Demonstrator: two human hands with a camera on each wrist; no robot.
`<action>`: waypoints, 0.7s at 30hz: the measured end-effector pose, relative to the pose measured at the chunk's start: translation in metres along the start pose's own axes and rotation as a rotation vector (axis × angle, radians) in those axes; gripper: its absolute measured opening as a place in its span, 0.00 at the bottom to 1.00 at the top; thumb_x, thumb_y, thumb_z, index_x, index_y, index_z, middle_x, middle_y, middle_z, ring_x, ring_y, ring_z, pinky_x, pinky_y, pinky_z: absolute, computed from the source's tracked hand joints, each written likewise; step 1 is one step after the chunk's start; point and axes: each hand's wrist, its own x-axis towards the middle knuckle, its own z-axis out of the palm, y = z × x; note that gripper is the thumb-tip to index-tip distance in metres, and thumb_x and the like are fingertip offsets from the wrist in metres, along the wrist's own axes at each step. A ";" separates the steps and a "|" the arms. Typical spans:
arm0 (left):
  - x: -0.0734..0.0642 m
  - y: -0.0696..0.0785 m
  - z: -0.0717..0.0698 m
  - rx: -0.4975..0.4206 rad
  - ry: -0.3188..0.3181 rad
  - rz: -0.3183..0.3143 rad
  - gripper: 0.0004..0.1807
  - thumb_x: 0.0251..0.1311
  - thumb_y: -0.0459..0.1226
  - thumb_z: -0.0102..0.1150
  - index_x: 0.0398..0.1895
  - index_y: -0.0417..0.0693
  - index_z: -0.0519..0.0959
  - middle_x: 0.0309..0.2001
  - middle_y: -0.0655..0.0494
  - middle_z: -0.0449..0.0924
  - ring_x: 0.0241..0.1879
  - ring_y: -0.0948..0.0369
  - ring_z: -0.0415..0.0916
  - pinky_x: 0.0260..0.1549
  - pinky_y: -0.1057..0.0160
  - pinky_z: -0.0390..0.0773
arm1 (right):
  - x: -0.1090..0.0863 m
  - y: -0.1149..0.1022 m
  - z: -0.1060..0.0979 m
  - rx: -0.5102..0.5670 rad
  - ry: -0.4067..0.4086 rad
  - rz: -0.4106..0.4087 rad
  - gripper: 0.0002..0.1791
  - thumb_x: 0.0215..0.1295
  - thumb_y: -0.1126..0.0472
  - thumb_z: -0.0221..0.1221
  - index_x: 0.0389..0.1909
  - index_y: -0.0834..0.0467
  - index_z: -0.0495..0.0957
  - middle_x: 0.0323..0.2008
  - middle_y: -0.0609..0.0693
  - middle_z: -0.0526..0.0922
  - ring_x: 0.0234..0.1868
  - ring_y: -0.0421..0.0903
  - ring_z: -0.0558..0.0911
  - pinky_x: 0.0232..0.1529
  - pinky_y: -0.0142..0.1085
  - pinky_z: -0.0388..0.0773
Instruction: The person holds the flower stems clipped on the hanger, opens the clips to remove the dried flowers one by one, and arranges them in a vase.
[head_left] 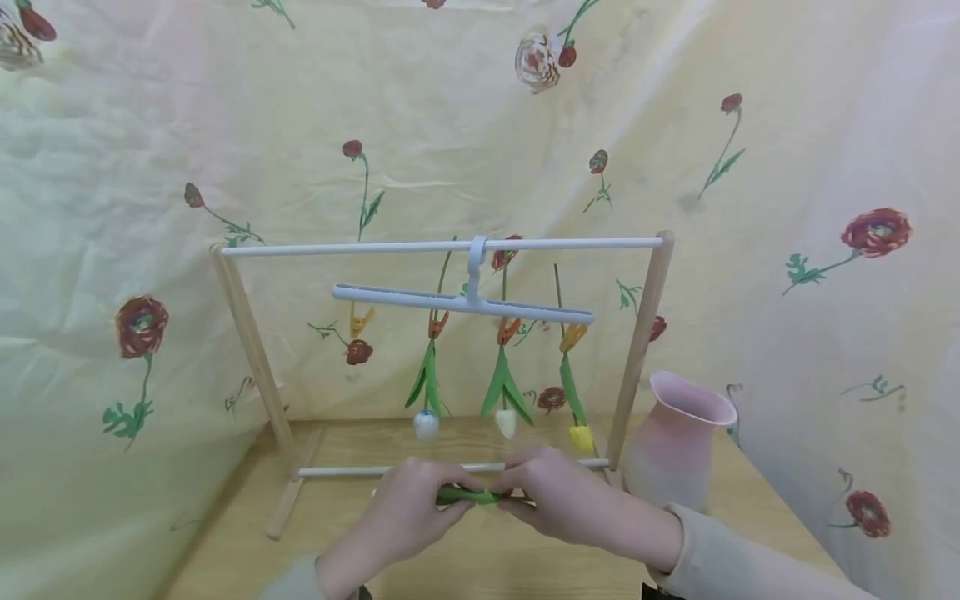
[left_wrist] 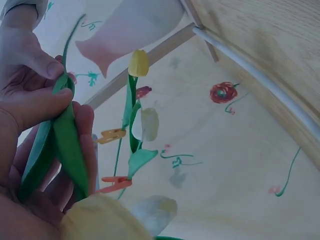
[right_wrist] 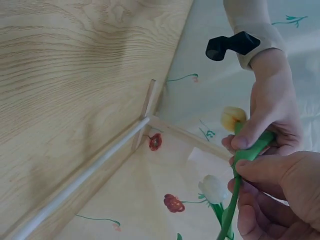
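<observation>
Low in front of the rack, both hands hold one artificial tulip (head_left: 480,497) lying sideways. My left hand (head_left: 408,504) pinches its green leaves between thumb and fingers. My right hand (head_left: 558,493) pinches the stem side close by, thumbs nearly meeting in the right wrist view. The tulip's pale yellow blossom (right_wrist: 233,119) shows beyond the left hand there. Behind the hands, a pale hanger (head_left: 420,298) carries upside-down tulips: a bluish-white tulip (head_left: 426,424), a white tulip (head_left: 506,423) and a yellow tulip (head_left: 581,437), each in a clip. A yellow clip (head_left: 361,321) at the hanger's left end holds nothing.
The hanger hooks over the white top bar (head_left: 337,249) of a wooden-legged rack (head_left: 258,367). A white lower bar (head_left: 341,472) runs just behind the hands. On the right of the wooden table (head_left: 225,558) stands a pink-and-white vase (head_left: 667,454). Flower-printed cloth (head_left: 262,108) hangs around.
</observation>
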 end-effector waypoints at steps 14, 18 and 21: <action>0.014 -0.014 -0.029 0.097 0.335 0.064 0.26 0.54 0.51 0.80 0.51 0.44 0.89 0.50 0.51 0.93 0.49 0.53 0.91 0.50 0.52 0.90 | -0.021 0.024 -0.025 -0.151 0.140 0.083 0.08 0.61 0.69 0.73 0.36 0.53 0.87 0.36 0.43 0.85 0.36 0.37 0.84 0.37 0.26 0.85; 0.023 -0.029 -0.049 -0.061 0.404 -0.094 0.24 0.60 0.45 0.76 0.57 0.43 0.87 0.57 0.46 0.90 0.55 0.47 0.89 0.53 0.45 0.89 | -0.042 0.042 -0.051 -0.171 0.226 0.118 0.11 0.58 0.71 0.73 0.36 0.53 0.86 0.35 0.42 0.86 0.36 0.38 0.85 0.37 0.30 0.87; 0.030 -0.039 -0.055 -0.104 0.442 -0.193 0.26 0.61 0.43 0.77 0.61 0.43 0.86 0.61 0.45 0.87 0.60 0.44 0.86 0.56 0.44 0.88 | -0.053 0.049 -0.072 -0.209 0.319 0.122 0.14 0.54 0.74 0.74 0.35 0.54 0.86 0.34 0.43 0.86 0.33 0.36 0.84 0.34 0.29 0.85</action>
